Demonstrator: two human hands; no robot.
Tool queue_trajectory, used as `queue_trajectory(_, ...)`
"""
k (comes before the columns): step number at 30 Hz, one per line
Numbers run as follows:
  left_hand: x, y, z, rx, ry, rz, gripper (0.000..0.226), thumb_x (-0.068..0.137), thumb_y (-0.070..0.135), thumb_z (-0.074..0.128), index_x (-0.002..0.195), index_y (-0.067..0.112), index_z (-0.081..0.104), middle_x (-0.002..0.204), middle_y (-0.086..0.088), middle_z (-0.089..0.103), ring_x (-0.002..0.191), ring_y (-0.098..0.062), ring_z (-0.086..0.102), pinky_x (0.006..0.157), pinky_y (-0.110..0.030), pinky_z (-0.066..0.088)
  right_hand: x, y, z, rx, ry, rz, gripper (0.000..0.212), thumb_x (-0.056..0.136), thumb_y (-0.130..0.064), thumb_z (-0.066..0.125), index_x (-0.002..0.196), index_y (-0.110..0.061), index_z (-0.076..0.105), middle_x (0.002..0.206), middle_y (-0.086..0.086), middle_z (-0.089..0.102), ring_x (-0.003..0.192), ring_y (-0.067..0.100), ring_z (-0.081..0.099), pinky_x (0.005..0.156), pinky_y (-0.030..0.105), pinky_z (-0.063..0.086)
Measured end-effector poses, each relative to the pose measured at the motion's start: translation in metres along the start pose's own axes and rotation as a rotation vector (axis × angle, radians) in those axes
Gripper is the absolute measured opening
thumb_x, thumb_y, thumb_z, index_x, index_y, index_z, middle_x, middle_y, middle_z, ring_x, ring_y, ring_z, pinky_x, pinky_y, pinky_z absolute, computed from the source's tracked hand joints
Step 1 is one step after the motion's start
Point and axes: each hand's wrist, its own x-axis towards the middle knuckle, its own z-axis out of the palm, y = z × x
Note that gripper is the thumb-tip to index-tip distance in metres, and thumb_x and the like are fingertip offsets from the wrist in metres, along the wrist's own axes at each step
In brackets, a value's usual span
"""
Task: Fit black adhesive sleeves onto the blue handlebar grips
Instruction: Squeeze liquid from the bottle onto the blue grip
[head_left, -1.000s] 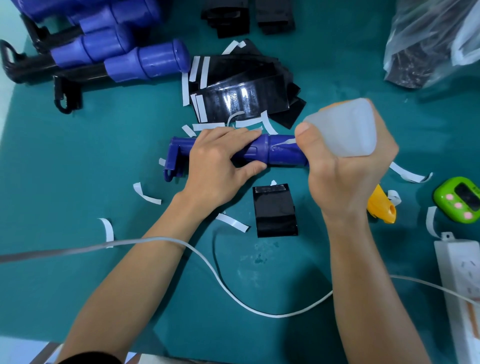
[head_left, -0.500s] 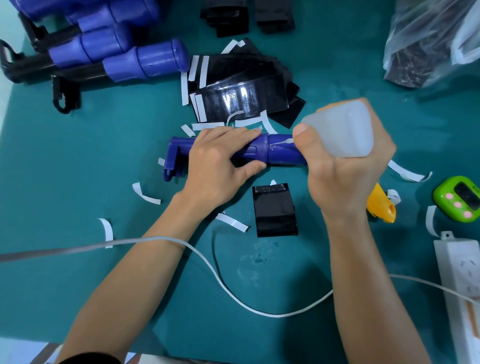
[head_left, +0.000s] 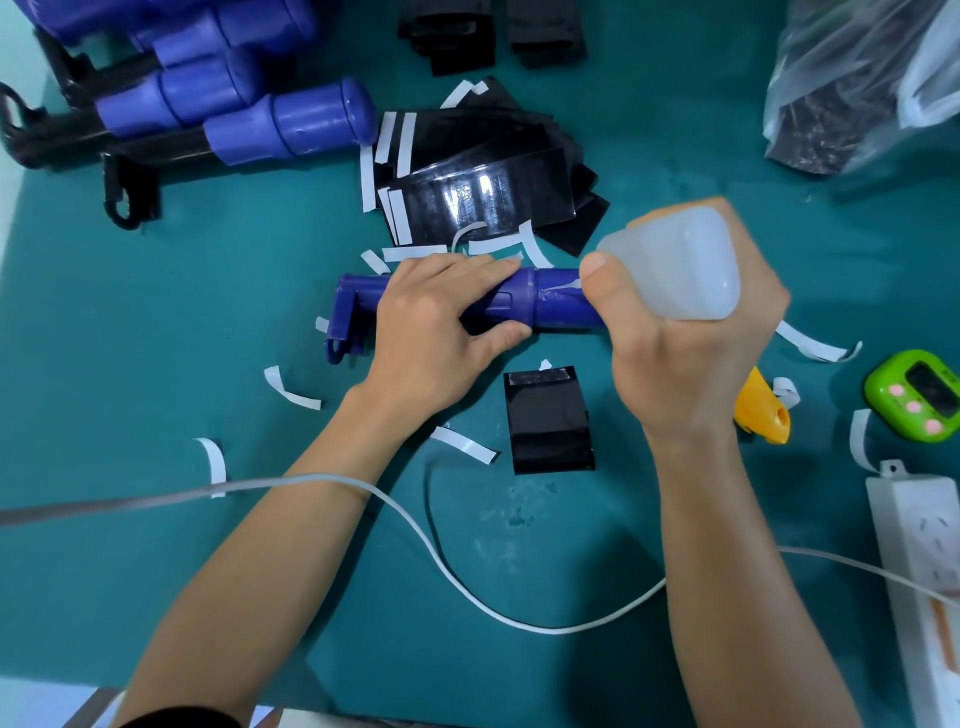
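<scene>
Teal desk (head_left: 156, 322), centre of frame: a blue handlebar grip (head_left: 556, 304) is pinned flat, with the fingers of the left hand (head_left: 436, 332) wrapped over its middle. It is judged rigid, light and probably slick near its right end. There a translucent bottle (head_left: 680, 265) is clenched in the right hand (head_left: 691, 364). One black sleeve (head_left: 548, 421) is laid just below the grip. It is judged thin and floppy, and best pinched by an edge.

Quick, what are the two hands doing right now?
The left hand is closed on the blue grip, fingers over it.
The right hand is closed round a cloudy plastic bottle at the grip's end.
</scene>
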Motion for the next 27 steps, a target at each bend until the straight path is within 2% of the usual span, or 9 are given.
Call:
queue_trajectory(4, 0.0, 0.001, 0.0, -0.004, 0.003, 0.005, 0.057, 0.078, 0.047, 0.083, 0.126, 0.017, 0.076, 0.119, 0.004, 0.076, 0.108, -0.019, 0.065, 0.098, -0.028, 0.038, 0.002, 0.0, -0.001, 0.031, 0.015, 0.005, 0.018, 0.082, -0.017, 0.082, 0.085, -0.02, 0.065, 0.08, -0.012, 0.064, 0.07, 0.014, 0.059, 0.065, 0.028, 0.05)
queue_trajectory(8, 0.0, 0.0, 0.0, -0.004, 0.006, 0.006, 0.058, 0.077, 0.047, 0.083, 0.126, 0.017, 0.076, 0.119, 0.004, 0.076, 0.108, -0.02, 0.065, 0.098, -0.03, 0.039, 0.0, 0.0, 0.001, 0.034, -0.021, 0.017, 0.019, 0.083, -0.016, 0.082, 0.085, -0.018, 0.064, 0.081, -0.008, 0.063, 0.07, 0.018, 0.059, 0.064, 0.033, 0.051)
queue_trajectory(12, 0.0, -0.001, 0.001, -0.006, 0.01, 0.016, 0.058, 0.078, 0.047, 0.083, 0.126, 0.017, 0.076, 0.119, 0.004, 0.076, 0.107, -0.02, 0.065, 0.097, -0.031, 0.04, 0.003, 0.0, -0.002, 0.019, -0.013, 0.031, 0.023, 0.082, -0.016, 0.082, 0.083, -0.023, 0.06, 0.079, -0.004, 0.06, 0.067, 0.018, 0.055, 0.062, 0.036, 0.049)
queue_trajectory(19, -0.001, -0.002, 0.003, -0.012, 0.019, 0.027, 0.057, 0.077, 0.049, 0.081, 0.126, 0.018, 0.076, 0.119, 0.005, 0.076, 0.108, -0.017, 0.064, 0.097, -0.028, 0.038, 0.005, -0.001, -0.007, -0.015, 0.007, 0.031, 0.024, 0.081, -0.015, 0.082, 0.079, -0.013, 0.058, 0.074, 0.003, 0.057, 0.066, 0.026, 0.051, 0.06, 0.041, 0.046)
queue_trajectory(23, -0.001, -0.002, 0.002, -0.014, 0.023, 0.026, 0.057, 0.077, 0.047, 0.082, 0.126, 0.019, 0.076, 0.119, 0.004, 0.076, 0.107, -0.019, 0.065, 0.097, -0.028, 0.039, 0.008, -0.001, -0.011, -0.02, 0.015, 0.039, 0.027, 0.08, -0.017, 0.081, 0.078, -0.015, 0.053, 0.071, 0.005, 0.053, 0.066, 0.031, 0.048, 0.059, 0.044, 0.044)
queue_trajectory(27, 0.0, 0.0, 0.002, -0.021, 0.022, 0.02, 0.056, 0.076, 0.045, 0.083, 0.125, 0.019, 0.076, 0.119, 0.004, 0.076, 0.106, -0.02, 0.066, 0.098, -0.029, 0.039, 0.009, 0.0, -0.015, -0.052, 0.024, 0.028, 0.032, 0.08, -0.018, 0.081, 0.077, -0.005, 0.052, 0.07, 0.012, 0.05, 0.064, 0.034, 0.046, 0.057, 0.048, 0.042)
